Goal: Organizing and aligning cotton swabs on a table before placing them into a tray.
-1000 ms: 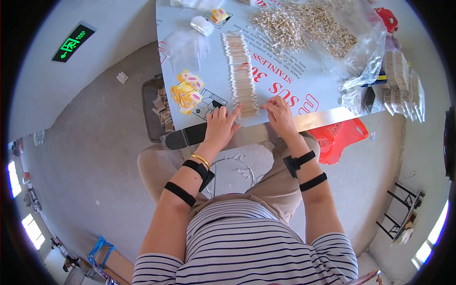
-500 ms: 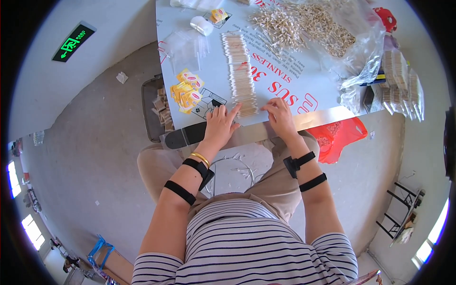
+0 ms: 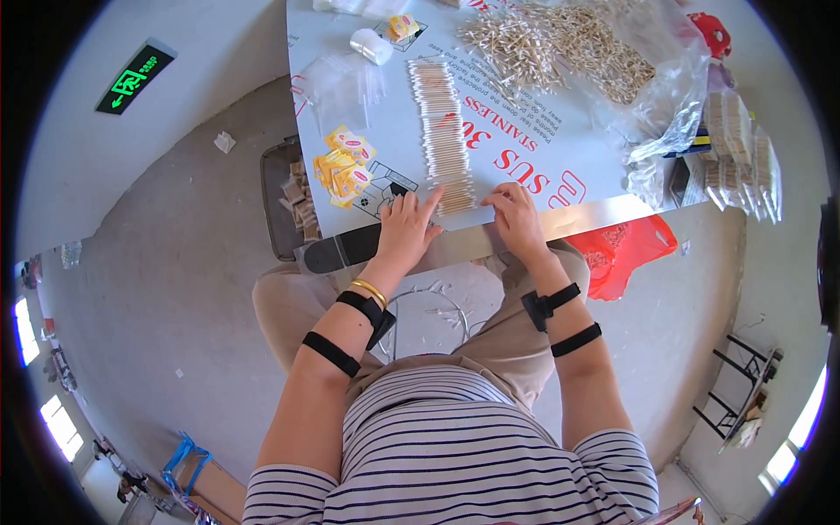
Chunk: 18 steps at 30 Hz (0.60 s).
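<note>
A long row of cotton swabs (image 3: 443,127) lies side by side on the table, running away from me. At the near end of this row, my left hand (image 3: 406,229) has its index finger stretched onto the swabs' left tips, the thumb apart and the other fingers loosely bent. Across from it, my right hand (image 3: 518,219) is at the right tips, fingers partly bent and apart, with nothing visible in them. Farther back lies a large loose heap of cotton swabs (image 3: 560,52). Small yellow packets (image 3: 344,171) are piled left of the row.
Clear plastic bags (image 3: 346,96) and a white roll (image 3: 372,46) lie at the far left of the table (image 3: 577,166). Bundled packs of swabs (image 3: 739,157) stand at the right edge. Below the table are a dark bin (image 3: 278,232) and a red bag (image 3: 626,254).
Both hands stay almost in place at the near end of the row. Nothing has visibly been picked up or let go.
</note>
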Tool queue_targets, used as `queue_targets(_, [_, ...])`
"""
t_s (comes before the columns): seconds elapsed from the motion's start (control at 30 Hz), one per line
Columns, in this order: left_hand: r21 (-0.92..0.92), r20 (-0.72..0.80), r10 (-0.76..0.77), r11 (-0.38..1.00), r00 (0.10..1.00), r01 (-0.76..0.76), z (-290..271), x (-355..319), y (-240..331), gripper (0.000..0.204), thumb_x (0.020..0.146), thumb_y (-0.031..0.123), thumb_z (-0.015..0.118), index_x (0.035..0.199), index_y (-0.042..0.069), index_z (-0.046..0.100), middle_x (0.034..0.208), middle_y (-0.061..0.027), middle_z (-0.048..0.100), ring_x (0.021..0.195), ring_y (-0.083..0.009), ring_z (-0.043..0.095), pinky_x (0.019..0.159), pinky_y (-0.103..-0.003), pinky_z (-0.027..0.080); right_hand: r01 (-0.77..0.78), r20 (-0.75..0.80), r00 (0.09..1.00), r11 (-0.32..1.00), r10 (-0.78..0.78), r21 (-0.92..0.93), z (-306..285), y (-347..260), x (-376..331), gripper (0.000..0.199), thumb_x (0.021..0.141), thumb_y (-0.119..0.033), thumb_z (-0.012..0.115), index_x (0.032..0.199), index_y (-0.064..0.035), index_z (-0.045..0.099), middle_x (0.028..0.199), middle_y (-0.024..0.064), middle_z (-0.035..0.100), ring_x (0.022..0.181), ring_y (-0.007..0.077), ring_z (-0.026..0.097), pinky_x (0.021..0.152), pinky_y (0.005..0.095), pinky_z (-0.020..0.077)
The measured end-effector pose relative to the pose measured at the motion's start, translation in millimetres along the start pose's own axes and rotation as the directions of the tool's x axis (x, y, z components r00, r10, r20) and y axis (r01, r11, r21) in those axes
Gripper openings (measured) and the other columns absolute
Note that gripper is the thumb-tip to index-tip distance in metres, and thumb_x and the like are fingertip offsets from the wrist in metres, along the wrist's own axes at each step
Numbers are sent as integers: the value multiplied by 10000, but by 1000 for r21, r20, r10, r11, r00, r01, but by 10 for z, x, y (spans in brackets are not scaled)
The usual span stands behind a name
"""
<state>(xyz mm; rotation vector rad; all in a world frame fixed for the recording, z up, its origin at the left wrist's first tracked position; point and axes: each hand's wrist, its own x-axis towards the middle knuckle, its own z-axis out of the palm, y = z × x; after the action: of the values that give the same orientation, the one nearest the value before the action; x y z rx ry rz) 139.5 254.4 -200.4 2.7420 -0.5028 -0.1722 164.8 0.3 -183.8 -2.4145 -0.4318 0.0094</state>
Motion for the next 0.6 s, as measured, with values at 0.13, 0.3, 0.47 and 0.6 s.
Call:
queue_targets(0.13, [4, 65, -68, 998, 996, 68, -36, 97, 46, 993, 826, 339, 838, 1644, 298, 276, 1104, -86, 555, 994, -275, 584, 833, -470, 437, -42, -2, 999, 999, 42, 30, 44, -31, -56, 282, 827, 40, 632, 1021, -134, 742, 1091, 72, 608, 1028, 291, 601, 910, 441, 509])
queue_targets(0.3, [-12, 105, -114, 993, 988, 116, -57, 162, 53, 1026, 791, 320, 875, 1632, 310, 287, 1111, -90, 568, 1006, -287, 620, 813, -492, 471, -32, -18, 999, 999, 32, 29, 43, -68, -104, 279, 839, 40, 627, 1031, -130, 739, 1091, 79, 609, 1032, 302, 599, 917, 445, 507])
queue_targets(0.47, [-50, 106, -100, 993, 989, 106, -73, 159, 46, 895, 787, 300, 874, 1547, 279, 403, 1110, -89, 565, 1016, -288, 621, 833, -502, 473, -38, -47, 998, 998, 41, 52, 14, -95, -132, 277, 844, 43, 626, 1029, -128, 740, 1088, 85, 606, 1034, 307, 597, 926, 446, 507])
queue_targets(0.6, [-33, 77, -82, 996, 994, 85, -60, 132, 32, 863, 788, 291, 871, 1529, 275, 429, 1108, -88, 563, 1027, -291, 620, 841, -509, 474, -42, -55, 998, 998, 44, 37, 7, -122, -150, 339, 853, 6, 653, 1164, -122, 695, 1203, 98, 602, 1126, 324, 584, 968, 461, 497])
